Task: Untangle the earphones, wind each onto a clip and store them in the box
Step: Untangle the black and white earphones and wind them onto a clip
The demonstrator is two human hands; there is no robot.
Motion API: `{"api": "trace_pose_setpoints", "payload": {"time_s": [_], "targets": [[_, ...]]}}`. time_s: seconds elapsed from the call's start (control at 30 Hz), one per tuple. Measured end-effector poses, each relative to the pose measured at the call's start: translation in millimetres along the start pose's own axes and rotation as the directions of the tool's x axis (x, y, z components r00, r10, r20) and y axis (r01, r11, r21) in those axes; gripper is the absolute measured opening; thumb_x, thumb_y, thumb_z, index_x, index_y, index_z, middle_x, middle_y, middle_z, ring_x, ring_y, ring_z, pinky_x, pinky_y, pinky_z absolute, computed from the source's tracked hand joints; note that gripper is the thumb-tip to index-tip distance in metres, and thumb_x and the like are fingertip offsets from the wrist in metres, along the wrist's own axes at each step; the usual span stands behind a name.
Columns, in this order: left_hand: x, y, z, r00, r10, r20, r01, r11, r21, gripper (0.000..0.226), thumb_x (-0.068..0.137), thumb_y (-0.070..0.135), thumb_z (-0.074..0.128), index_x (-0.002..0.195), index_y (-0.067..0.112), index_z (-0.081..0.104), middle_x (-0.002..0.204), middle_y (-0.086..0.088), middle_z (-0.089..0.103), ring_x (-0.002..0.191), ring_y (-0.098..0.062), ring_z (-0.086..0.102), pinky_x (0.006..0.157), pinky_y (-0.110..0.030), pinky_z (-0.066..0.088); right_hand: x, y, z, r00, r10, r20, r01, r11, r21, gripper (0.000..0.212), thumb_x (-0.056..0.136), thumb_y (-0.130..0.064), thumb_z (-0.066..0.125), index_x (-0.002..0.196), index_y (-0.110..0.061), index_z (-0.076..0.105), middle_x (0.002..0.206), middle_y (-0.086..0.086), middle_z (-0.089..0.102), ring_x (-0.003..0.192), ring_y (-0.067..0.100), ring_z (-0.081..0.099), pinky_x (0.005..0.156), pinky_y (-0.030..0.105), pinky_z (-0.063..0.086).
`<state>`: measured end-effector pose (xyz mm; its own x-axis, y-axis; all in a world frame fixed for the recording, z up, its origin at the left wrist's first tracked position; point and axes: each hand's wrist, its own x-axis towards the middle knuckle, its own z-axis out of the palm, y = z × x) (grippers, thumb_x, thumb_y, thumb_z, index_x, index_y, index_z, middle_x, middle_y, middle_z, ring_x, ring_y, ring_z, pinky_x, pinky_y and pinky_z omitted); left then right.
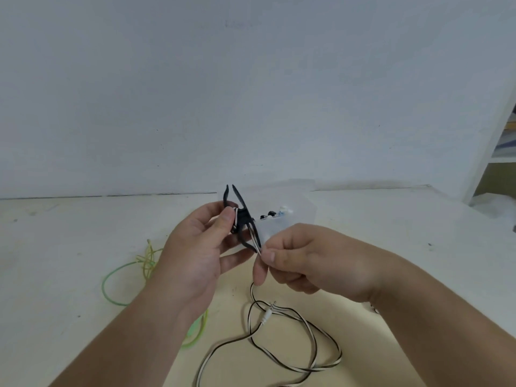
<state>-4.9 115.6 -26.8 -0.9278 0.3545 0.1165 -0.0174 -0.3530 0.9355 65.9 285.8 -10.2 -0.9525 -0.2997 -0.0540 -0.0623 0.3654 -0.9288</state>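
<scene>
My left hand [195, 252] holds a black winding clip [242, 216] upright above the table, thumb pressing a few turns of white-and-black cable against its middle. My right hand [304, 258] pinches the same white-and-black earphone cable [279, 350] just below the clip. The rest of this cable hangs down and lies in loose loops on the table, its white jack plug [267, 314] near the middle. A green earphone cable [120, 277] lies to the left, partly hidden under my left forearm. The clear plastic box [282, 219] stands behind my hands.
The pale tabletop [69, 247] runs back to a white wall [251, 93]. Small dark and white items [275, 215] sit in the clear box. A white shelf unit [494, 152] stands at the far right edge.
</scene>
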Motion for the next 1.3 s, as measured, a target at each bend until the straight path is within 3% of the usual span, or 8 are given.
{"api": "trace_pose_setpoints", "payload": {"time_s": [0.1, 0.23, 0.4, 0.53, 0.77, 0.9, 1.03, 1.3], "targets": [[-1.9, -2.5, 1.6, 1.0, 0.026, 0.011, -0.027, 0.994, 0.103, 0.011, 0.098, 0.015, 0.056, 0.103, 0.013, 0.066, 0.082, -0.004, 0.072, 0.075, -0.021, 0.07, 0.066, -0.038, 0.057, -3.0, -5.5, -3.2, 0.998, -0.052, 0.027, 0.051, 0.997, 0.052, 0.03, 0.104, -0.019, 0.048, 0.091, -0.003, 0.069, 0.06, -0.001, 0.027, 0.052, 0.013, 0.022, 0.048, 0.022, 0.018], [-5.4, -8.1, 4.0, 0.984, 0.11, 0.143, -0.162, 0.889, 0.428, 0.014, 0.096, 0.012, 0.061, 0.098, 0.021, 0.071, 0.092, -0.001, 0.074, 0.079, -0.021, 0.073, 0.072, -0.042, 0.061, -5.2, -11.8, -9.8, 0.973, -0.142, -0.181, 0.164, 0.98, 0.112, 0.028, 0.09, -0.024, 0.054, 0.076, -0.006, 0.07, 0.054, 0.0, 0.033, 0.05, 0.016, 0.024, 0.046, 0.025, 0.018], [-13.5, -7.1, 9.8, 0.955, -0.057, 0.29, -0.074, 0.903, 0.424, 0.015, 0.095, 0.008, 0.061, 0.103, 0.015, 0.071, 0.084, 0.003, 0.071, 0.069, -0.019, 0.066, 0.075, -0.046, 0.059, -11.0, -16.0, -18.3, 0.818, -0.232, -0.526, 0.093, 0.956, -0.277, 0.032, 0.091, -0.024, 0.068, 0.068, -0.002, 0.063, 0.048, -0.008, 0.036, 0.047, 0.012, 0.029, 0.046, 0.022, 0.026], [-16.3, -4.0, 10.8, 0.939, -0.096, 0.329, -0.017, 0.946, 0.323, 0.016, 0.095, 0.007, 0.059, 0.104, 0.011, 0.071, 0.083, -0.003, 0.068, 0.067, -0.019, 0.062, 0.071, -0.044, 0.057, -8.4, -11.5, -21.5, 0.769, -0.197, -0.608, 0.093, 0.976, -0.198, 0.031, 0.09, -0.025, 0.07, 0.073, 0.0, 0.063, 0.045, -0.012, 0.033, 0.042, 0.008, 0.026, 0.042, 0.016, 0.024], [-14.1, -5.5, 10.6, 0.947, -0.11, 0.301, 0.024, 0.961, 0.277, 0.016, 0.094, 0.009, 0.06, 0.106, 0.011, 0.071, 0.085, -0.007, 0.068, 0.068, -0.02, 0.063, 0.073, -0.047, 0.057, 0.6, -2.9, -19.9, 0.736, -0.125, -0.665, 0.143, 0.989, -0.028, 0.031, 0.096, -0.027, 0.062, 0.067, -0.018, 0.062, 0.049, -0.004, 0.039, 0.049, 0.016, 0.027, 0.052, 0.031, 0.023], [-17.1, -2.7, 13.0, 0.931, -0.064, 0.358, 0.001, 0.985, 0.173, 0.026, 0.084, 0.017, 0.062, 0.108, 0.008, 0.069, 0.084, -0.007, 0.068, 0.067, -0.021, 0.064, 0.063, -0.036, 0.057, 1.6, -1.0, -16.5, 0.781, -0.049, -0.623, -0.005, 0.996, -0.085, 0.032, 0.097, -0.027, 0.06, 0.067, -0.015, 0.061, 0.053, 0.0, 0.04, 0.046, 0.014, 0.03, 0.05, 0.027, 0.025], [-11.6, -3.4, 10.9, 0.97, 0.087, 0.226, -0.107, 0.991, 0.079, 0.018, 0.079, 0.023, 0.063, 0.095, 0.018, 0.07, 0.09, -0.01, 0.067, 0.074, -0.022, 0.069, 0.067, -0.037, 0.058, 3.0, 4.6, -12.4, 0.923, 0.071, -0.378, -0.123, 0.986, -0.114, 0.037, 0.103, -0.027, 0.05, 0.072, -0.012, 0.062, 0.053, -0.007, 0.039, 0.044, 0.009, 0.03, 0.044, 0.019, 0.025], [-2.2, -1.2, 2.8, 0.997, 0.044, 0.064, -0.045, 0.999, 0.017, 0.015, 0.094, 0.024, 0.057, 0.106, 0.017, 0.063, 0.098, -0.01, 0.074, 0.079, -0.016, 0.068, 0.068, -0.035, 0.057, -1.7, 1.3, -1.1, 0.998, 0.035, -0.057, -0.041, 0.993, -0.111, 0.034, 0.107, -0.02, 0.041, 0.09, -0.006, 0.067, 0.067, 0.01, 0.041, 0.059, 0.022, 0.034, 0.053, 0.028, 0.029]]}}
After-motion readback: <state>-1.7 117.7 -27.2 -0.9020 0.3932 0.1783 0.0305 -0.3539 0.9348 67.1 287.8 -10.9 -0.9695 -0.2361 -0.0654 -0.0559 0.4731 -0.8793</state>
